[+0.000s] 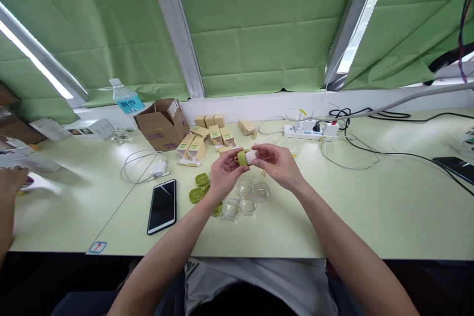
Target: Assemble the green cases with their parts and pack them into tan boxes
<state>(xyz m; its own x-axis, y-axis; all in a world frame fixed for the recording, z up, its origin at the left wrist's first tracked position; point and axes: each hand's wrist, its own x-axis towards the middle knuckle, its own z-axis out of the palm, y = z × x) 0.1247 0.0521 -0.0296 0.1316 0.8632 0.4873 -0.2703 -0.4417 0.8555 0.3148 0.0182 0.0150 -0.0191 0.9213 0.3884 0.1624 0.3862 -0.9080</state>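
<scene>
Over the bench (292, 227), your left grip (222, 174) grasps the green case (242, 158) while your right grip (280, 165) pinches the white piece (251, 156) at its three-o'clock side, so loosened pressure could drop either onto the clear cups (247, 203) at six o'clock.

Bright pic, glare on tbl (74, 195) L, edges stretched.

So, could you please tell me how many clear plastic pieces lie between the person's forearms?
4: a far piece, a right piece, a near-middle piece and a near-left piece; the left hand may hide more.
</scene>
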